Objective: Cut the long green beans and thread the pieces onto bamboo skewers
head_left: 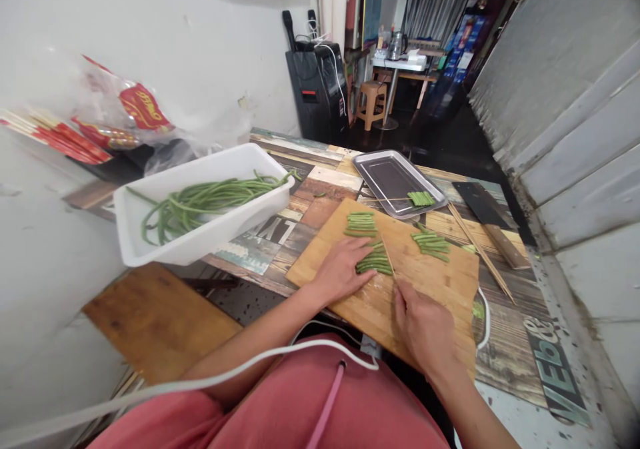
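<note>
My left hand [343, 266] rests on the wooden cutting board [320, 266], thumb and fingers pressed about the left end of a row of cut green bean pieces [377, 261]. In my right hand [425, 319] is a thin bamboo skewer [389, 257], gripped near its lower end. The skewer slants up along the right side of that row; whether its tip enters a bean cannot be told. A second bean row [361, 224] lies just above my left fingers. Farther right on the board is another group of bean pieces [431, 244].
A metal tray [385, 172] at the back holds skewered beans [421, 199]. Loose skewers [483, 252] and a cleaver [487, 219] lie to the right. Left stands a white bin [200, 256] of long beans [210, 199]. A white cable [240, 356] crosses before my body.
</note>
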`<action>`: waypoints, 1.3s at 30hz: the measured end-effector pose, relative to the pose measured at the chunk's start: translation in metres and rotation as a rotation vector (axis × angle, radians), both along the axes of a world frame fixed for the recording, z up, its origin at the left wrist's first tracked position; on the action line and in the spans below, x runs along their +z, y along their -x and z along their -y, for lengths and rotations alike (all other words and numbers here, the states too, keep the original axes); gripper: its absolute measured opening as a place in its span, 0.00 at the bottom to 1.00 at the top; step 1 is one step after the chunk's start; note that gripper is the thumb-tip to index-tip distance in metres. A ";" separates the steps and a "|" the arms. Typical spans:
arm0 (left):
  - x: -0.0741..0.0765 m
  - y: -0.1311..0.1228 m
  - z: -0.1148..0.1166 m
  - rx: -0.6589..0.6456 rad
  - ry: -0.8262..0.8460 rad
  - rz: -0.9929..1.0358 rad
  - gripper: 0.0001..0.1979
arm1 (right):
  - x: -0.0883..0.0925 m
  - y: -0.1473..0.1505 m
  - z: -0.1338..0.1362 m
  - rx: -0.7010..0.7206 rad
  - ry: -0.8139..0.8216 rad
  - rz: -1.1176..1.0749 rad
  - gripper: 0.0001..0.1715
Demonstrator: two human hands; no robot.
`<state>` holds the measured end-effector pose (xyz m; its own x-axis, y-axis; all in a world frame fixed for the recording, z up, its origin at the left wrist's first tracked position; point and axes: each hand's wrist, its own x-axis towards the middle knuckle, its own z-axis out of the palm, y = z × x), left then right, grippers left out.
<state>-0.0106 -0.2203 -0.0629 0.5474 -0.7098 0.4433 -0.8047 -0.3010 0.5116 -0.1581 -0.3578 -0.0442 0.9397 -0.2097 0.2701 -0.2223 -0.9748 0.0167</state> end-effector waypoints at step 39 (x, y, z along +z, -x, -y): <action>0.007 0.000 0.001 -0.052 0.017 -0.027 0.25 | -0.005 0.081 0.007 0.324 -0.115 0.230 0.16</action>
